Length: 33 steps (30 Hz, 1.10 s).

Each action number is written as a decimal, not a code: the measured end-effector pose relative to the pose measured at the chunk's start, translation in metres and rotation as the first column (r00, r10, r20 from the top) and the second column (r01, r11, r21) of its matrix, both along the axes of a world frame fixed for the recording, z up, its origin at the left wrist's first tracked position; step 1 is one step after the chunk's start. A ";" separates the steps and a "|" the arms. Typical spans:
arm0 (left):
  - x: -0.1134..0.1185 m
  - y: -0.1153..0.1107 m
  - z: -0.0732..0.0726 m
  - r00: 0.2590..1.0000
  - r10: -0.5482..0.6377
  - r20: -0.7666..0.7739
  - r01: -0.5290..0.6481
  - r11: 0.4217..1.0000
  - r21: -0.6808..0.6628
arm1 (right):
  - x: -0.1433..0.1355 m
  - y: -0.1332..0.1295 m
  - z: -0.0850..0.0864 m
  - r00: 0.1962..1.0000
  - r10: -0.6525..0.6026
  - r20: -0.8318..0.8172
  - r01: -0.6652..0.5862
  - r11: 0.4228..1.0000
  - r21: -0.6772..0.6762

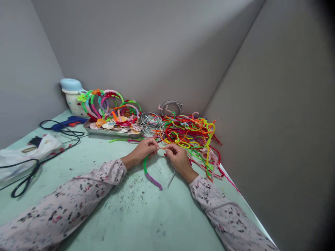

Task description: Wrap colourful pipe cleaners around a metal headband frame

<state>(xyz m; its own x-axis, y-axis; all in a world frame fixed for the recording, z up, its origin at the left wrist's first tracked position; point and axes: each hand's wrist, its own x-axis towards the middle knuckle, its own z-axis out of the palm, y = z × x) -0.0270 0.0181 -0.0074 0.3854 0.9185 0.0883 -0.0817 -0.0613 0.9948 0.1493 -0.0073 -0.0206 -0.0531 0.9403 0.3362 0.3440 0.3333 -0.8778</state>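
Note:
My left hand [146, 149] and my right hand [178, 158] face each other above the table, each with fingers pinched. A short pink and orange fuzzy stem [162, 148] spans the small gap between the fingertips, held at both ends. Below my left hand hangs a curved strip [149, 176], green on top and purple at its lower end; its upper end is hidden by the fingers. A thin grey wire [171, 179] reaches down beside my right hand, its upper part hidden.
Behind my hands are a metal tray [112, 133] of shells and fuzzy hoops, coiled wire [151, 124] and a colourful stem pile [191, 130]. At left are a blue glue gun [68, 123], black cable [36, 163], plastic bag [39, 148] and white bottle [75, 103].

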 end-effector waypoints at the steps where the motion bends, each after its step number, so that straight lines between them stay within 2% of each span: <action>1: 0.000 0.000 -0.001 1.000 -0.001 -0.008 0.001 1.000 0.006 | 0.000 0.000 -0.001 1.000 0.008 0.003 -0.008 1.000 -0.001; 20: 0.001 -0.003 0.002 1.000 0.005 -0.001 -0.005 1.000 -0.002 | 0.002 0.001 0.000 0.999 0.051 0.018 -0.051 0.999 -0.016; 25: 0.004 -0.002 0.004 0.998 -0.004 0.064 0.008 0.998 -0.059 | -0.001 0.003 0.002 0.996 0.007 -0.091 -0.008 1.000 -0.008; 29: 0.001 0.002 0.001 0.988 0.005 0.155 0.016 0.991 -0.133 | 0.004 0.011 -0.003 0.974 -0.108 -0.197 0.106 0.994 -0.018; 33: -0.001 0.004 -0.003 0.990 0.025 0.137 -0.003 0.987 -0.161 | 0.010 0.017 -0.009 0.956 -0.156 -0.247 0.150 0.988 -0.043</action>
